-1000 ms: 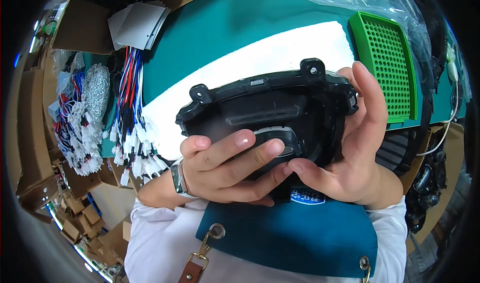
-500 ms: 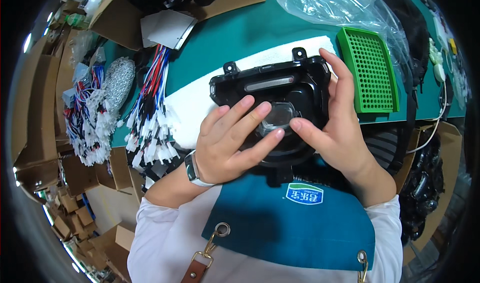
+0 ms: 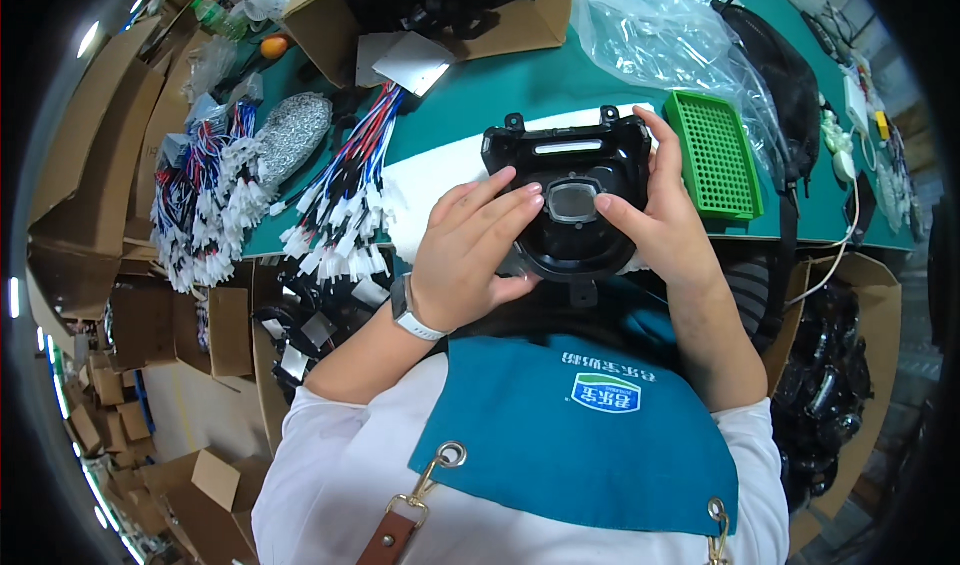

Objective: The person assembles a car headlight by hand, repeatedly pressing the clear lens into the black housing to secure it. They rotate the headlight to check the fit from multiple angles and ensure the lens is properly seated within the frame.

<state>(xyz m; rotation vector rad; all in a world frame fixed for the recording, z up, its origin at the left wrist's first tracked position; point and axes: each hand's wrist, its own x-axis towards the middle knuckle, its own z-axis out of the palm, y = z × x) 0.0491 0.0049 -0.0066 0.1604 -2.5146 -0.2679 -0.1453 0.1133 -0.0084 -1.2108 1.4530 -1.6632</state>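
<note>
Between my two hands sits a black vehicle lamp housing (image 3: 610, 240) with mounting tabs, a narrow clear strip across its upper part and a clear lens (image 3: 573, 202) in the middle. My left hand (image 3: 465, 250) holds its left side, the fingers laid over the front towards the lens and the thumb by the lower rim. Wrapped round the right edge is my right hand (image 3: 665, 215), its thumb resting beside the lens. The housing is over a white cloth (image 3: 415, 185) at the near edge of the green table; its back is hidden.
Bundles of wires with white connectors (image 3: 345, 235) hang over the table edge at left, near a silvery mesh bundle (image 3: 297, 135). A cardboard box (image 3: 320, 35) stands behind. To the right are a green perforated tray (image 3: 712, 155), clear plastic (image 3: 650, 35) and a black bag (image 3: 775, 95).
The view has shifted, and the housing now faces me more squarely. My left fingers have drawn back from the lens, leaving more of it visible. Both hands still hold the housing.
</note>
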